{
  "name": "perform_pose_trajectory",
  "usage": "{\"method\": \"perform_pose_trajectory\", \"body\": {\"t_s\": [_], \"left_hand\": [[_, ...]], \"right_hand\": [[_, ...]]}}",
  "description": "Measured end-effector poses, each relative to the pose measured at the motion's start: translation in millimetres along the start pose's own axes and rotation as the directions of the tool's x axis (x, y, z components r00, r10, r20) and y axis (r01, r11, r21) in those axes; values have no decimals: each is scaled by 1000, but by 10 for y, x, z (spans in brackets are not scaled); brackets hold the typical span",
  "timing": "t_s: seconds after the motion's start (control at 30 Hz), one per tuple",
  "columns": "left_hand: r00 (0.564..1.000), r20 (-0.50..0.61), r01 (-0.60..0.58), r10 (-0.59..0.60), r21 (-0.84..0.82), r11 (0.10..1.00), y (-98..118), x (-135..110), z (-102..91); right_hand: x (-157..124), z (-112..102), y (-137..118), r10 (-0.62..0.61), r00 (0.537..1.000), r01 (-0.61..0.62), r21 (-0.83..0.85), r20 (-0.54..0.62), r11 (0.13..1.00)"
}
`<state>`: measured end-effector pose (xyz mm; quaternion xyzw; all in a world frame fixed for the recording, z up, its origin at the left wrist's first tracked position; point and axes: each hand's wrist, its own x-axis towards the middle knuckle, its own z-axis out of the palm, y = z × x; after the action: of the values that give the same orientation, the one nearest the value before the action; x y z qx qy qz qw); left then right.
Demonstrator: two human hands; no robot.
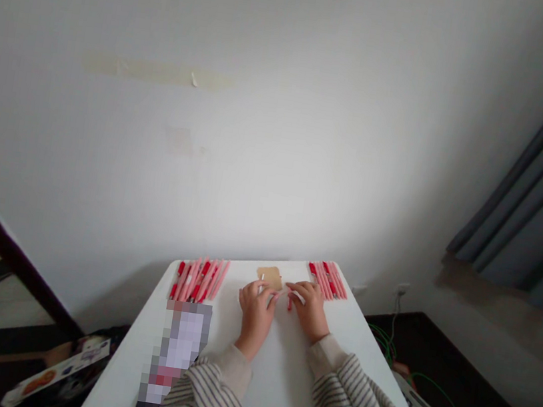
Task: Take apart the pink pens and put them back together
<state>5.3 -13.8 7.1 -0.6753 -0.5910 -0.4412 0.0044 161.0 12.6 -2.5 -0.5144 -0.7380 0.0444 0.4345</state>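
My left hand (257, 311) and my right hand (310, 308) are close together over the far half of the white table (277, 379). Fingertips of both hands are closed on small pink pen parts between them; their exact shape is too small to make out. A short red-pink piece (290, 303) shows just below my right fingertips. Behind my left hand lies a tan square pad (270, 276) with a small white bit on it. A row of pink and red pens (199, 279) lies to the left, and a smaller row of similar pens (328, 280) to the right.
A long dark-edged object (180, 352), blurred by pixels, lies beside my left forearm. The white wall (281, 131) rises behind the table. Green cables (383, 340) and boxes are on the floor at right, with a grey curtain (536, 220) above.
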Motion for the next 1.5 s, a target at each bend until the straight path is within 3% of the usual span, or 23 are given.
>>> {"method": "perform_pose_trajectory", "body": {"t_s": [0.5, 0.7, 0.97, 1.1, 1.5], "left_hand": [[995, -69, 68, -66, 24, 997, 10, 28, -59], [995, -84, 60, -57, 32, 998, -12, 29, -43], [994, -104, 29, -24, 47, 998, -25, 41, -42], [995, -102, 29, -25, 43, 999, -22, 44, -46], [1000, -14, 20, -20, -11, 1000, 10, 27, -53]], "right_hand": [[-21, -85, -54, -62, 995, 80, -240, 82, 967], [-33, -61, -57, -71, 996, 83, -234, 56, 969], [24, -81, -20, -106, 990, 93, -131, -95, 987], [19, -99, -39, -77, 988, 56, -156, -134, 986], [12, -123, -119, -93, 993, 81, -149, -71, 985]]}}
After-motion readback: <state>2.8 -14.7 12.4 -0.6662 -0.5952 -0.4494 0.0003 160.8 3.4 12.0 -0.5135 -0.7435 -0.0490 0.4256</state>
